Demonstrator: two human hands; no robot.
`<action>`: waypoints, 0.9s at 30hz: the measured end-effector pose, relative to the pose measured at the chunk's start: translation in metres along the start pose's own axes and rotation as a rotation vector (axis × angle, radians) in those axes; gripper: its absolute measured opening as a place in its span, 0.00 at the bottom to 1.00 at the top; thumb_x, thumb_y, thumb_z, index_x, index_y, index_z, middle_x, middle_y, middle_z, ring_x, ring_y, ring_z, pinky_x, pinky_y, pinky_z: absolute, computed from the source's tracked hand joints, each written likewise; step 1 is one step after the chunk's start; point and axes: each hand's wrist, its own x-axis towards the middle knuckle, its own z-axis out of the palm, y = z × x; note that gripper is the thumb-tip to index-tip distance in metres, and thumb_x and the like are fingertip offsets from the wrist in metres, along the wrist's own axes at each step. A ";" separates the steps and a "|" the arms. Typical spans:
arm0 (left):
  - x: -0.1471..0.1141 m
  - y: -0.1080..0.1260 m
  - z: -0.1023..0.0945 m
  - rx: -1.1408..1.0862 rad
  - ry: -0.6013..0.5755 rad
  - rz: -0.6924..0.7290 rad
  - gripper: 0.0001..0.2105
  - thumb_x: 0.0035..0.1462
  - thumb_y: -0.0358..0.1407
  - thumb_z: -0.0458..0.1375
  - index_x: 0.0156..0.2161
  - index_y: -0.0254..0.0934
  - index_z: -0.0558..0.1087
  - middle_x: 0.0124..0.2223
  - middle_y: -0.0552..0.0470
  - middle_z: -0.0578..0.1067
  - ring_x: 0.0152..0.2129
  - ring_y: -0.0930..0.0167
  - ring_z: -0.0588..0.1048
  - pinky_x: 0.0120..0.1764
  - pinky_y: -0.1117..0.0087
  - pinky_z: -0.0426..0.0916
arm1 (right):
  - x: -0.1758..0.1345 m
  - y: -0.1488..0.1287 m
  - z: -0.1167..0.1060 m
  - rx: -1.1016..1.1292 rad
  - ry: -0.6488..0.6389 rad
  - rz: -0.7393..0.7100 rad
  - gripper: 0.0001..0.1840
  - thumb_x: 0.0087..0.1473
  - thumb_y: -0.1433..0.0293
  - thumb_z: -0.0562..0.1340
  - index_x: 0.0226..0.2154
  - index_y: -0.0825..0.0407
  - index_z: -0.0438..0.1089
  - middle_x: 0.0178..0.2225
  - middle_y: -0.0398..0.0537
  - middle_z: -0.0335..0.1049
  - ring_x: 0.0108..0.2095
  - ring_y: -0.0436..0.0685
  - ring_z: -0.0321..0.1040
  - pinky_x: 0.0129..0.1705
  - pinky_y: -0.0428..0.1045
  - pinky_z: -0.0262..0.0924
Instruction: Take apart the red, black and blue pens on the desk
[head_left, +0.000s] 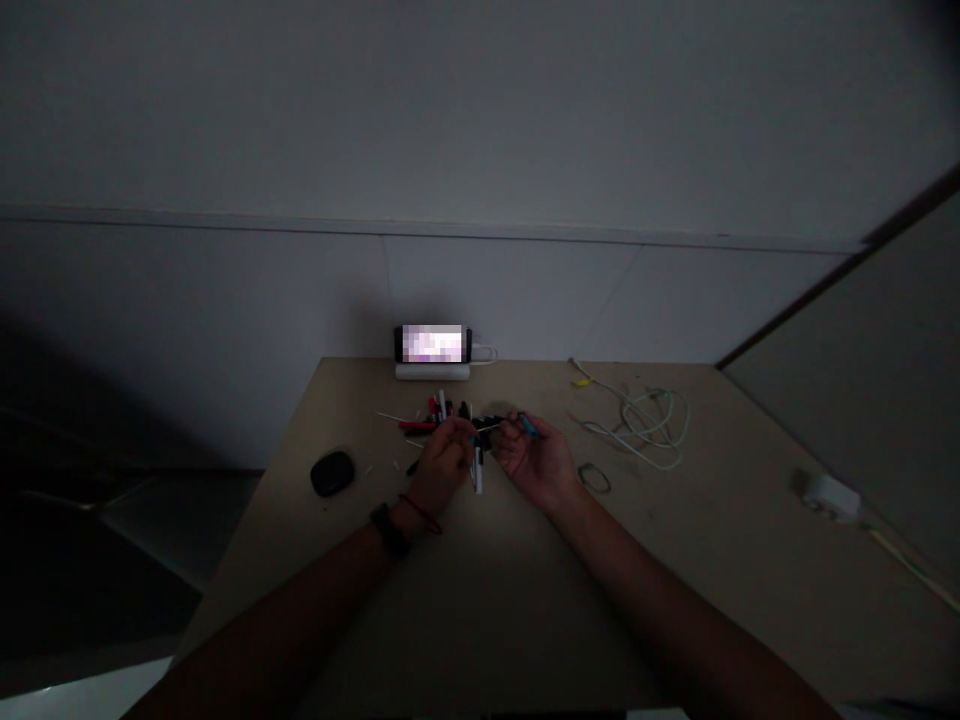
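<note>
My right hand (534, 455) is closed around a slim blue pen-like thing (528, 425), with the palm turned partly up. A thin light stick (487, 429) stretches between the fingertips of both hands. My left hand (448, 458) is closed in a pinch at its left end, where a small blue bit shows; the dim light hides exactly what the fingers grip. Under and behind the hands lies a pile of pens and markers: a red pen (417, 426), a white marker (478, 472) and several black ones.
A lit phone (433, 344) leans on a white stand (433, 372) against the wall. A black rounded case (332, 473) lies at left. Right of my hands are a tangled white cable (649, 425), a small dark loop (595, 478) and a white plug adapter (831, 497).
</note>
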 end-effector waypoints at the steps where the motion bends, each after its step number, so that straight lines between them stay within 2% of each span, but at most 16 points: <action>1: 0.000 0.000 0.000 -0.027 -0.016 -0.011 0.12 0.45 0.30 0.51 0.38 0.38 0.67 0.24 0.60 0.64 0.16 0.78 0.57 0.21 0.77 0.51 | 0.000 0.000 0.000 -0.006 0.003 0.001 0.05 0.56 0.70 0.60 0.29 0.52 0.70 0.21 0.42 0.69 0.19 0.49 0.61 0.20 0.43 0.59; 5: 0.002 -0.002 0.000 -0.065 -0.022 -0.005 0.13 0.43 0.28 0.51 0.37 0.38 0.65 0.24 0.59 0.68 0.15 0.78 0.60 0.20 0.78 0.53 | 0.001 0.002 0.000 -0.059 0.009 0.009 0.05 0.56 0.69 0.62 0.30 0.52 0.70 0.21 0.41 0.68 0.18 0.48 0.60 0.20 0.43 0.58; 8: 0.005 -0.005 -0.001 -0.080 -0.011 0.019 0.13 0.44 0.28 0.52 0.38 0.38 0.64 0.26 0.56 0.73 0.18 0.76 0.66 0.22 0.76 0.59 | 0.003 0.003 -0.001 -0.127 0.046 -0.015 0.07 0.56 0.65 0.63 0.31 0.52 0.71 0.21 0.41 0.69 0.17 0.47 0.60 0.19 0.43 0.57; 14: 0.007 -0.004 -0.001 -0.093 0.020 0.017 0.14 0.49 0.29 0.56 0.43 0.37 0.64 0.35 0.50 0.78 0.23 0.74 0.74 0.27 0.72 0.69 | 0.003 0.005 0.000 -0.265 0.135 -0.022 0.10 0.56 0.61 0.63 0.30 0.51 0.73 0.22 0.42 0.72 0.21 0.51 0.67 0.24 0.45 0.63; 17: 0.005 -0.003 0.000 -0.092 0.014 0.010 0.13 0.52 0.30 0.57 0.45 0.37 0.64 0.39 0.48 0.78 0.25 0.72 0.76 0.28 0.70 0.71 | 0.003 0.005 0.002 -0.272 0.133 -0.007 0.11 0.55 0.60 0.64 0.30 0.51 0.73 0.22 0.43 0.72 0.22 0.51 0.69 0.26 0.46 0.65; 21: 0.001 -0.002 0.003 -0.022 0.040 0.069 0.15 0.58 0.31 0.57 0.50 0.37 0.63 0.45 0.44 0.78 0.27 0.73 0.77 0.30 0.71 0.72 | 0.003 0.005 0.003 -0.286 0.125 -0.032 0.12 0.54 0.60 0.66 0.29 0.51 0.73 0.22 0.41 0.72 0.22 0.51 0.69 0.26 0.45 0.64; 27: -0.004 -0.001 0.006 0.086 0.078 0.147 0.15 0.64 0.38 0.55 0.53 0.38 0.63 0.58 0.37 0.72 0.24 0.76 0.77 0.28 0.72 0.73 | 0.002 0.009 0.004 -0.336 0.094 -0.022 0.13 0.52 0.58 0.67 0.30 0.52 0.74 0.22 0.41 0.73 0.22 0.50 0.68 0.26 0.46 0.63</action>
